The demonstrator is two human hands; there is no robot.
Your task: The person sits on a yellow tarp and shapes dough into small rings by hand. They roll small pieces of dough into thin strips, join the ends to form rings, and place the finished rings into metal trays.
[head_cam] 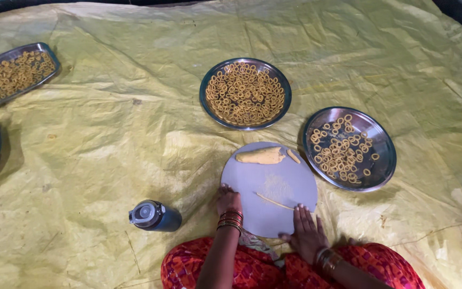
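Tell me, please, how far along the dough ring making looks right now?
Done: the centre plate is full of rings, and the right plate is about half covered. In hand: the right hand rolls a thin dough strand on the round board. Left: the dough lump.

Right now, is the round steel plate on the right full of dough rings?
Partly full: round steel plate on the right shows bare metal.

The person wears a red and pink patterned cloth garment (252,270) with small orange marks over the legs. The left hand (228,200) has a stack of red and gold bangles (230,220) at its wrist. The right hand (307,235) has darker gold-brown bangles (328,260). Both forearms are without sleeves.
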